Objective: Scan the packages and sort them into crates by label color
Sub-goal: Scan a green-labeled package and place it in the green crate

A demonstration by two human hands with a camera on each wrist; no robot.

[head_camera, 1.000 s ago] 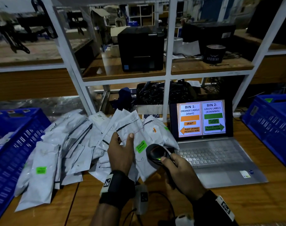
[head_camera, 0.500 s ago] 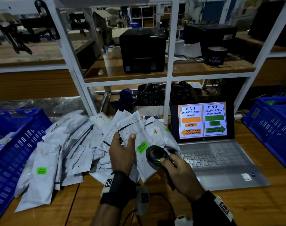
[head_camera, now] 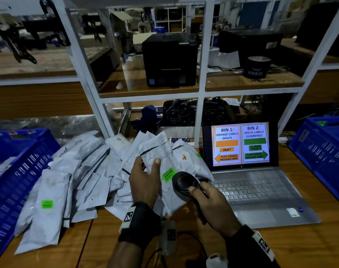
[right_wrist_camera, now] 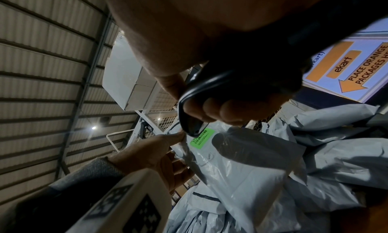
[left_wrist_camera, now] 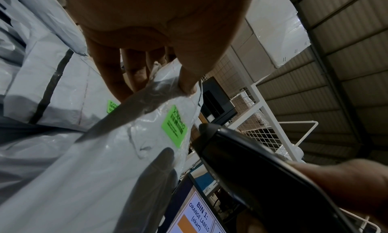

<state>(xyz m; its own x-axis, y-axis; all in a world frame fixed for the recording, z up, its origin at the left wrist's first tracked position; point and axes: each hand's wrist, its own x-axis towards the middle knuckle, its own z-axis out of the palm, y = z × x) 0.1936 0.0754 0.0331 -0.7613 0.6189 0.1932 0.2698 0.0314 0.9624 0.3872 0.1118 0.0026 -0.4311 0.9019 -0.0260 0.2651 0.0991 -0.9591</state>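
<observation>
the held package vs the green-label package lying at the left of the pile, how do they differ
The held package is lifted and tilted, pinched by the left hand; the left package lies flat on the table, untouched. The scanner points at the held one only. Both are grey with green labels.

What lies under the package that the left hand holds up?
Under the held package lie more grey packages of the pile on the wooden table. Their labels there are mostly covered; the left wrist view shows one green label.
</observation>
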